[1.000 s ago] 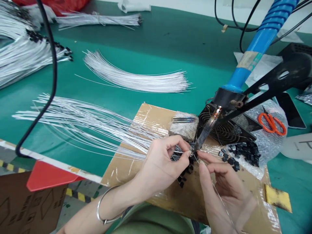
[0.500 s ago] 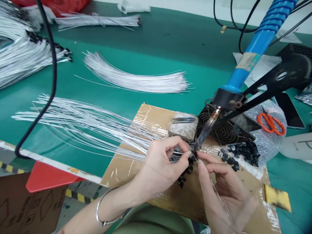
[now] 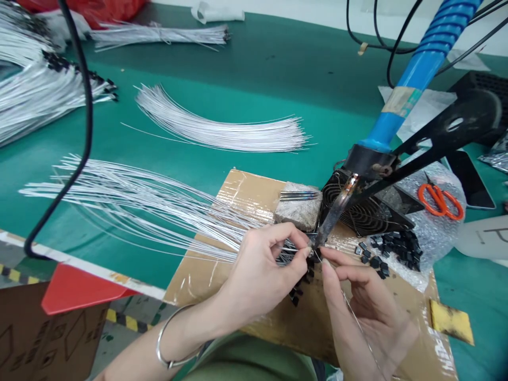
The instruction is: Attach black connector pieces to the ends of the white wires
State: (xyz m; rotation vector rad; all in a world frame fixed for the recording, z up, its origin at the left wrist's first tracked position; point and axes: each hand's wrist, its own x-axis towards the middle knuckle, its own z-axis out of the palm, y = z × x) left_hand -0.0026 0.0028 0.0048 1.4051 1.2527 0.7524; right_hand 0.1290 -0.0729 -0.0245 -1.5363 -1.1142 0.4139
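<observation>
My left hand (image 3: pixel 268 267) pinches a thin white wire between thumb and forefinger, its end at the tip of the soldering iron (image 3: pixel 332 216). My right hand (image 3: pixel 363 301) is closed on a strand of solder wire (image 3: pixel 359 320), which trails across the palm and reaches the same tip. The iron is fixed, with a blue handle (image 3: pixel 413 79) slanting up to the right. Under my left hand lies a spread bundle of white wires (image 3: pixel 159 206), and small black connectors (image 3: pixel 296 293) show just below the fingers. The exact joint at the tip is mostly hidden by my fingertips.
A cardboard sheet (image 3: pixel 230 211) lies under the work. Around it are a black fan (image 3: pixel 357 211), loose black pieces (image 3: pixel 400 251), orange scissors (image 3: pixel 440 201) on bubble wrap, and a yellow sponge (image 3: pixel 451 321). Another white wire bundle (image 3: pixel 226 127) lies behind. A black cable (image 3: pixel 88 106) hangs at left.
Both hands hold the same position at the iron tip. Only a very slight shift of the view shows.
</observation>
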